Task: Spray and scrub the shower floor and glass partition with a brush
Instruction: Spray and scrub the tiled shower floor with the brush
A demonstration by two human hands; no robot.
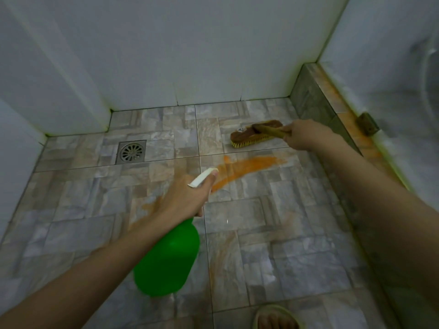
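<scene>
Curling around the neck of a green spray bottle (166, 260), the left grip (183, 198) sits at the centre of the frame. Its fingers are wrapped tight under the white spray head (202, 178), with one fingertip lying forward along the nozzle. The bottle hangs tilted, its body slanting down toward the lower middle of the frame and its nozzle pointing at the upper right.

The right grip (300, 135), at the right of centre, is closed in a fist around the handle of a brown brush (251, 135). The brush head lies just left of this grip, yellow bristles down, and seems to meet the tile, though motion blur hides the contact.

Both are over the shower floor (83, 229), which is laid in grey and beige stone-pattern tiles. An orange smear (244, 166) runs across the tiles between the nozzle and the brush, with fainter orange patches lower down. A square metal drain (131, 151) is set in the floor at the upper left of centre.

A tiled curb (313, 100) runs along the right side. Above it stands the glass partition (392, 74), blurred, with a brown hinge (367, 123) at its base. White walls (190, 55) fill the top of the frame. A sandalled foot (276, 318) shows at the bottom edge.
</scene>
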